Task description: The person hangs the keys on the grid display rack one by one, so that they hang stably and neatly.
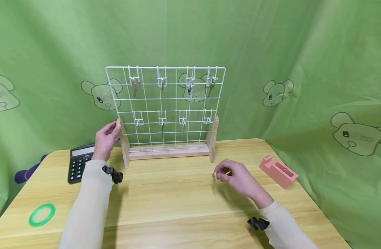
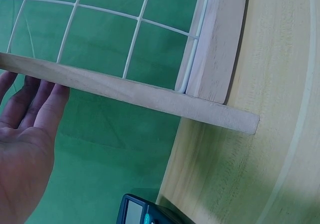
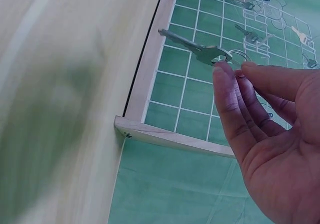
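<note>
A white wire grid rack (image 1: 176, 105) with wooden side posts stands at the back of the table. Its hooks carry several hanging keys, a reddish one (image 1: 135, 88) at the upper left among them. My left hand (image 1: 107, 139) grips the top of the left wooden post (image 2: 135, 94); the left wrist view shows its fingers against the post's outer edge. In front of the rack's right end, above the table, my right hand (image 1: 237, 175) pinches a small ring (image 3: 241, 53) between thumb and fingers. From that ring extends a metal key (image 3: 200, 49), clear of the grid.
A black calculator (image 1: 75, 166) lies left of the rack, partly behind my left forearm. Near the table's left edge lies a green tape roll (image 1: 32, 220). A pink tape dispenser (image 1: 278, 172) sits at the right. Green curtain (image 1: 271, 41) hangs behind the table.
</note>
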Demonstrator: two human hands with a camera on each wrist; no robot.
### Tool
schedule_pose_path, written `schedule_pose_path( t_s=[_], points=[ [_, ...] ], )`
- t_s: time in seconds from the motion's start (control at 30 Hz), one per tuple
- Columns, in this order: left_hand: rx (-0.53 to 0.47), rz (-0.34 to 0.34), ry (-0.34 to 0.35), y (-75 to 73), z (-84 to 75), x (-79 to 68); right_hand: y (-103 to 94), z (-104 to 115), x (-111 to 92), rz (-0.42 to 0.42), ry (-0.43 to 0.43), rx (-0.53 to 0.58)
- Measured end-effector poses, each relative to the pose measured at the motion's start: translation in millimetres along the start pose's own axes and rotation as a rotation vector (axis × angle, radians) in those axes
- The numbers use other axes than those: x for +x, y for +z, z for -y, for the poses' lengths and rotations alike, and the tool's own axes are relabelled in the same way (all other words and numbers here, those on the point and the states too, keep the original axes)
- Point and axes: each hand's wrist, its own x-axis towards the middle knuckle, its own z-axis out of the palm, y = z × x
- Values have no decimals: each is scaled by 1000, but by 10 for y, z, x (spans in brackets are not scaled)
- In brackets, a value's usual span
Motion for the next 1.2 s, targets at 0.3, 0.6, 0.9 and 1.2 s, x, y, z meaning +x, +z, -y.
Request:
schedule_pose_path(
  t_s=[0.3, 0.6, 0.9, 1.2],
  points=[
    [-12, 6, -6, -9, 10, 20, -40, 17, 138, -37, 4, 11],
    [-12, -2, -9, 4, -7, 11, -81, 48, 234, -45, 17, 1],
    [4, -10, -12, 1, 1, -8, -143, 68, 355, -71, 34, 3],
    [-1, -5, -1, 2, 7, 2, -226, 99, 494, -95, 51, 34]
  ],
)
